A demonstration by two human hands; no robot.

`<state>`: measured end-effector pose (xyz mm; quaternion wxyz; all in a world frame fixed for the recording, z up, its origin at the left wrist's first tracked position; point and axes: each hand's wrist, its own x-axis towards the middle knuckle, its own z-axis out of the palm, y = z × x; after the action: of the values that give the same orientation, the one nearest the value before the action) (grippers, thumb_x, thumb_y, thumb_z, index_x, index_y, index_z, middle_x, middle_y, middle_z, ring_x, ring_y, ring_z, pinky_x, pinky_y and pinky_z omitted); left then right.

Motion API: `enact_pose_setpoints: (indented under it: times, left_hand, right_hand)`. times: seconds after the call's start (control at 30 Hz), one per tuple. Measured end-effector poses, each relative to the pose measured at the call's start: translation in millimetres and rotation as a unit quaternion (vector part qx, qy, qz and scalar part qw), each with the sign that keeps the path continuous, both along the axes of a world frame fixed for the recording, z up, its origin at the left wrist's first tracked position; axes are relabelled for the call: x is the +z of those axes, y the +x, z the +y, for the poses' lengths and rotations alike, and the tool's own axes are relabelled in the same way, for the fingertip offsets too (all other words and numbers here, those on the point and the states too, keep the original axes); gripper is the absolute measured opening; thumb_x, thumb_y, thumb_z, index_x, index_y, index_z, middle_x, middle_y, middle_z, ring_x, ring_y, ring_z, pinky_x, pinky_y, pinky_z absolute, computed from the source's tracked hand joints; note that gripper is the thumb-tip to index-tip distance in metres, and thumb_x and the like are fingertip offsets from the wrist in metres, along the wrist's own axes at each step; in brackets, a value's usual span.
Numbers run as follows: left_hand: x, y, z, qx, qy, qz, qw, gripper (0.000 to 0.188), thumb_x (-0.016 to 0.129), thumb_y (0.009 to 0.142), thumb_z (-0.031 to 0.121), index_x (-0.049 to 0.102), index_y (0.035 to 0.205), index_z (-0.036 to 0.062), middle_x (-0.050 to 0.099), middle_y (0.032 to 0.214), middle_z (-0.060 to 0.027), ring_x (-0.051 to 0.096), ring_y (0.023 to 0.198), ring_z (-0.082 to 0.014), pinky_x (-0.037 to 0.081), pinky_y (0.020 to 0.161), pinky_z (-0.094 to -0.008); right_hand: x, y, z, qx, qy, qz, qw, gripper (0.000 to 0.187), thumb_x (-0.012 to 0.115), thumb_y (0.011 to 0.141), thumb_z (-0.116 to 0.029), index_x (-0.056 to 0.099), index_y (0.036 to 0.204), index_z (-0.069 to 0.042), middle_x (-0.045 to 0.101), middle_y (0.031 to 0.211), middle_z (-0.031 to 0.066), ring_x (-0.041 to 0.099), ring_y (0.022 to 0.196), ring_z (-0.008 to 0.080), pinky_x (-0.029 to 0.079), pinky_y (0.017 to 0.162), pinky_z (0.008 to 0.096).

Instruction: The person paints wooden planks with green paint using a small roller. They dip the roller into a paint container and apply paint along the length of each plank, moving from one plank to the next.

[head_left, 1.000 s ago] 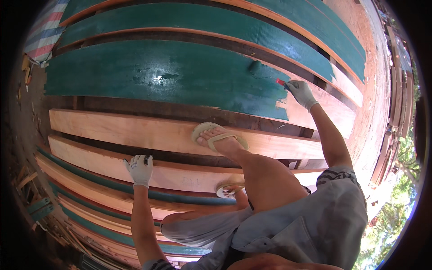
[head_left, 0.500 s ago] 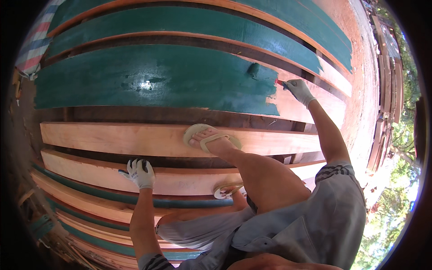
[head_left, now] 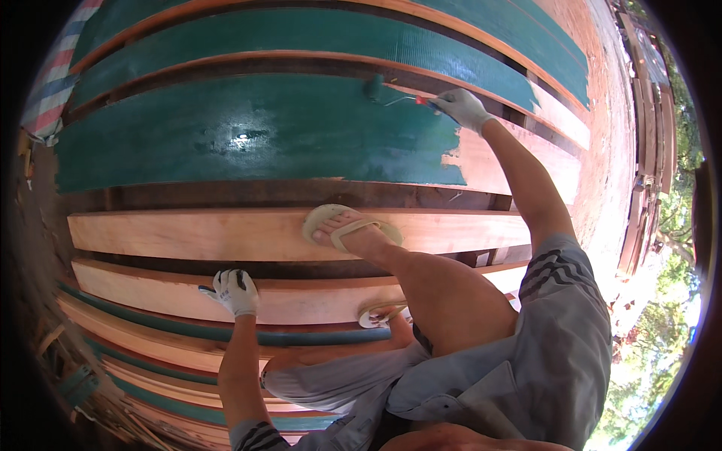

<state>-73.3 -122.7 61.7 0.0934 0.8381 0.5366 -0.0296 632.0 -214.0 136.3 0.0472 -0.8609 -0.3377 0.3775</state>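
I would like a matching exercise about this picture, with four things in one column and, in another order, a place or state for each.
Column one:
1. Paint roller
2. Left hand
3. Right hand
4. Striped sheet

Column two:
A. Gloved, gripping a red handle
B. At the upper left of the view
C. Gloved, at an unpainted board
D. Its head at the far edge of a partly painted board

Pairs: 1-D, 2-C, 3-A, 4-B
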Motion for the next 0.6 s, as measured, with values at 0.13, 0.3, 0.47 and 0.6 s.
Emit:
enact_pose_setpoints:
  times: [0.13,0.3,0.47,0.6]
  left_hand:
    - [-2,6,2,-0.012,0.01,-0.011,1.0,0.015,0.073,0.089,0.027,0.077,0.094,0.0142,0.072,0.11,-0.0019,0.06,0.124,-0.0334,0.006,0.122,-0.0793]
    - [0,6,0,-0.007,0.009,-0.01,1.0,0.015,0.073,0.089,0.027,0.077,0.094,0.0134,0.073,0.11,-0.0023,0.06,0.125,-0.0342,0.007,0.122,-0.0792]
    - [2,6,1,-0.018,0.019,-0.011,1.0,0.014,0.073,0.089,0.027,0.077,0.093,0.0136,0.073,0.109,-0.0021,0.06,0.124,-0.0339,0.007,0.122,-0.0791]
    - [0,8,3,-0.018,0.013,-0.001,1.0,0.014,0.074,0.089,0.027,0.077,0.093,0.0142,0.074,0.109,-0.0017,0.061,0.124,-0.0336,0.007,0.122,-0.079]
  right_hand:
    - [-11,46,-68,-0.02,-0.003,0.012,1.0,0.05,0.068,0.099,-0.055,0.083,0.093,-0.008,0.07,0.077,0.0104,0.063,0.069,0.0184,0.05,0.069,0.037]
    - [17,64,-124,-0.055,-0.042,-0.022,0.997,0.049,0.07,0.099,-0.052,0.082,0.089,-0.005,0.063,0.068,0.0083,0.053,0.061,0.0174,0.045,0.062,0.0391]
    - [14,46,-84,0.018,0.013,-0.052,0.998,0.05,0.067,0.101,-0.053,0.081,0.09,-0.006,0.065,0.071,0.0106,0.055,0.064,0.0256,0.046,0.066,0.0434]
    - [-3,34,-42,0.05,0.029,-0.054,0.997,0.05,0.064,0.101,-0.053,0.08,0.09,-0.007,0.07,0.076,0.0127,0.063,0.068,0.0311,0.05,0.069,0.0429]
